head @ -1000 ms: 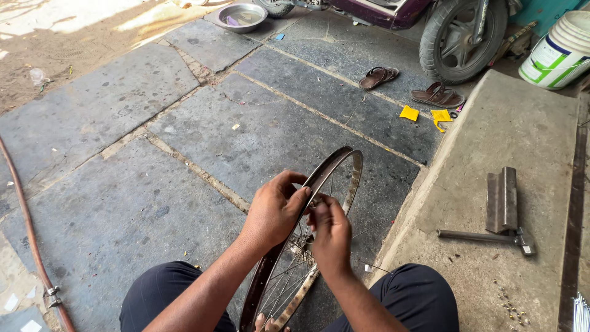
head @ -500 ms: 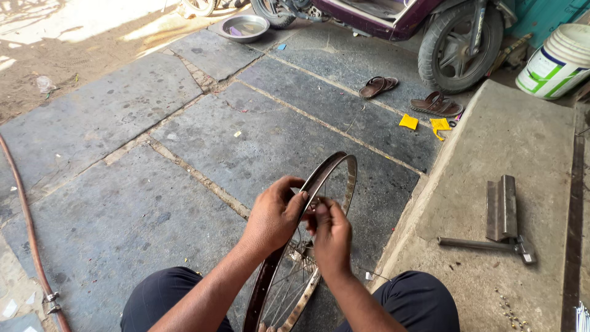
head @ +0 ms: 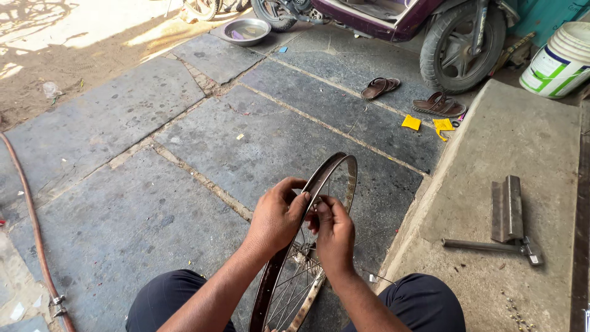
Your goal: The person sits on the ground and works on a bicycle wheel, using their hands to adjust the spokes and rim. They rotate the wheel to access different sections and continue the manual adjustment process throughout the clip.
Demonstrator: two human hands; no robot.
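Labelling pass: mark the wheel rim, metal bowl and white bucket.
wheel rim (head: 339, 165), head view, top arc of rim.
metal bowl (head: 246, 31), head view, inside of bowl.
white bucket (head: 560, 61), head view, side wall.

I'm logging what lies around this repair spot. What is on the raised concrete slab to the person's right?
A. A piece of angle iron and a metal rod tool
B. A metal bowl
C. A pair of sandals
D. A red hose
A: the angle iron and the rod tool lie on the concrete slab, while both hands work at the bicycle wheel rim.
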